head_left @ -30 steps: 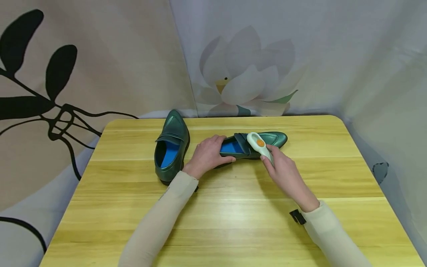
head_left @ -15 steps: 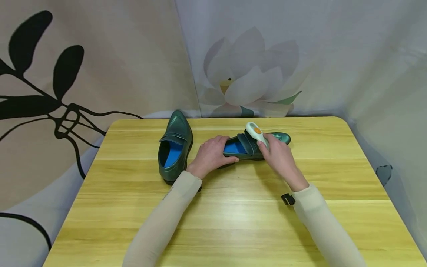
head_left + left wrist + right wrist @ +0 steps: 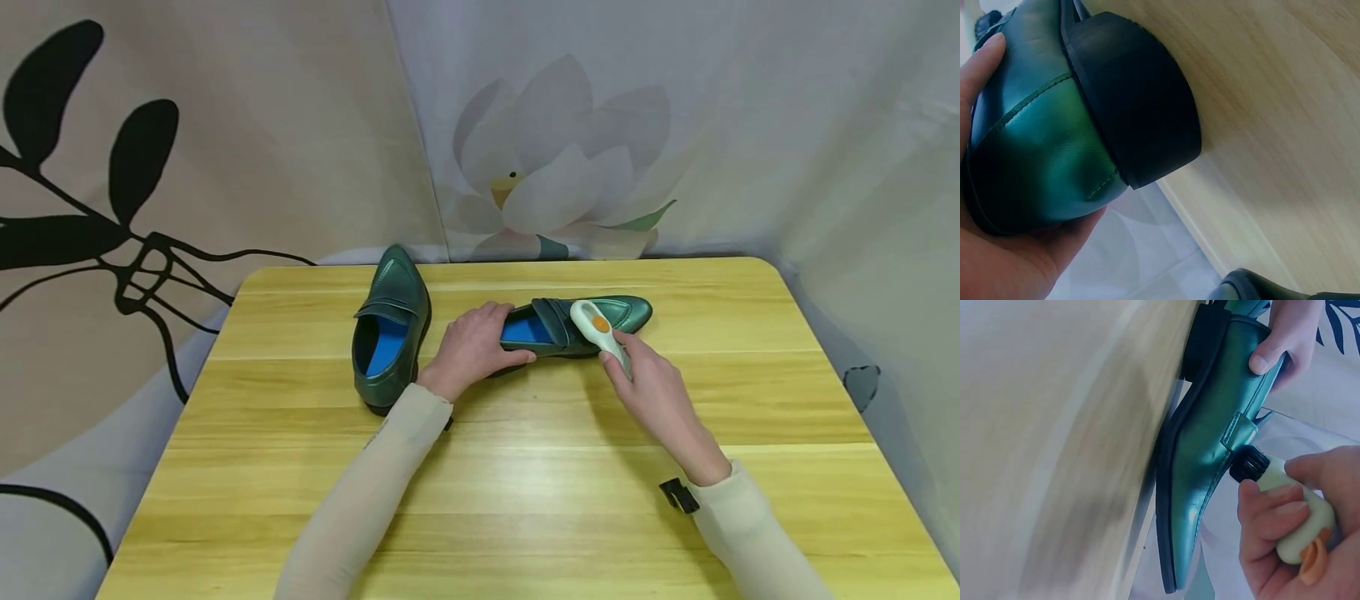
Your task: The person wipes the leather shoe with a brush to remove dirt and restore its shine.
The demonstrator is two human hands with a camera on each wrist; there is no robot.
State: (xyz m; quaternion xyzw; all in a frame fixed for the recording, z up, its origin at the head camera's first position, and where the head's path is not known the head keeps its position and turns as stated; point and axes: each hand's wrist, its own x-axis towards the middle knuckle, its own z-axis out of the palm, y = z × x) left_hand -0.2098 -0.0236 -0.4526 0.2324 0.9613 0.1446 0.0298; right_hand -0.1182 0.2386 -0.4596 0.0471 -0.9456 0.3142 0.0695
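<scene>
Head view:
1. Left of centre: shoe 1 (image 3: pixel 393 312), toe upward.
2. Centre: left hand (image 3: pixel 474 346) grips the heel of shoe 2 (image 3: pixel 555 323), whose long axis runs sideways, toe right.
3. Right of centre: right hand (image 3: pixel 660 400), nearer the toe, grips the brush (image 3: pixel 597 329), slanting up-left over shoe 2.
4. No brand or writing readable.

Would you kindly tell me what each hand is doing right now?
Left hand: holding the crosswise green shoe around its heel end.
Right hand: gripping a pale brush-like tool.
</scene>
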